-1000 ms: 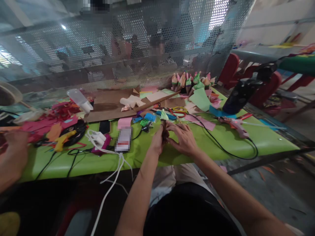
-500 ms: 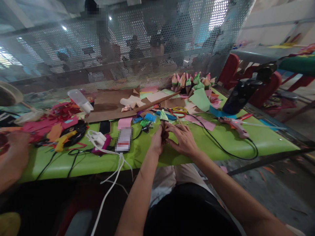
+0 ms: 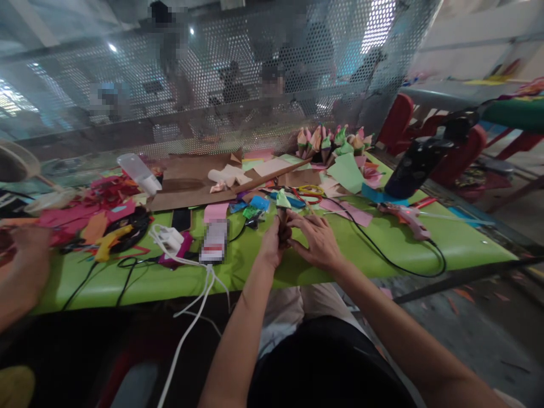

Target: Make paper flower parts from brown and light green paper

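My left hand (image 3: 272,245) and my right hand (image 3: 317,241) meet over the green table (image 3: 446,241) near its front edge. Together they pinch a small paper cone (image 3: 283,218) with a brown lower part and a pale green top that sticks up above my fingers. Both hands have their fingers closed round the cone's brown part. A pink glue gun (image 3: 406,218) lies to the right of my right hand, its black cord looping toward the table edge.
A cluster of finished paper cones (image 3: 331,139) stands at the back. Brown cardboard (image 3: 191,178), coloured paper scraps (image 3: 97,204), a white charger and cable (image 3: 170,241), a clear bottle (image 3: 138,173) and a black bottle (image 3: 414,164) lie about. Another person's hand (image 3: 21,266) is at the far left.
My hands have stayed in place, turning the cone slightly. The other person's hand at the left has shifted a little.
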A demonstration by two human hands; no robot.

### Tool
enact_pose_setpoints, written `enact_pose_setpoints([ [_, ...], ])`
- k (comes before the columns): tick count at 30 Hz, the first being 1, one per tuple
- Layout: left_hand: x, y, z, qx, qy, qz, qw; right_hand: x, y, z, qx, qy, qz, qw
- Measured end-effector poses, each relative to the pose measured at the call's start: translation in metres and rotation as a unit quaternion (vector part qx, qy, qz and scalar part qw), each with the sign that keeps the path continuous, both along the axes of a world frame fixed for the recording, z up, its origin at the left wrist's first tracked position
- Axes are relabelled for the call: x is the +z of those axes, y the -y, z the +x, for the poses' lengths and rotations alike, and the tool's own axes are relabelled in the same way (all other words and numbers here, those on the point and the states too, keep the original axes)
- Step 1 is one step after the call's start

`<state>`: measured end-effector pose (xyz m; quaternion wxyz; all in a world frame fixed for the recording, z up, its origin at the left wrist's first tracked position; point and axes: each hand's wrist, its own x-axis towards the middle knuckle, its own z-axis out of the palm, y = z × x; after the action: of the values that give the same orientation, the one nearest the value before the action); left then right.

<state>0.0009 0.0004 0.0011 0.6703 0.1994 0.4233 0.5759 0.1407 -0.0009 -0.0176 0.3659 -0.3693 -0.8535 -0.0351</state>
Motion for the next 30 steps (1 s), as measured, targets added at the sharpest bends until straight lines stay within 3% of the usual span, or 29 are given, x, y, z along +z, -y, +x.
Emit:
enact_pose_setpoints([
  [17, 0.0061, 0.0007, -0.0022, -0.047, 0.051, -0.01, 0.998, -0.0017, -0.0002, 0.0012, -0.009, 0.015, -0.003, 1.0],
  [30, 0.0073, 0.0003, -0.0027, -0.047, 0.07, -0.016, 0.996, -0.0014, -0.0005, 0.0015, -0.01, 0.021, -0.002, 1.0],
])
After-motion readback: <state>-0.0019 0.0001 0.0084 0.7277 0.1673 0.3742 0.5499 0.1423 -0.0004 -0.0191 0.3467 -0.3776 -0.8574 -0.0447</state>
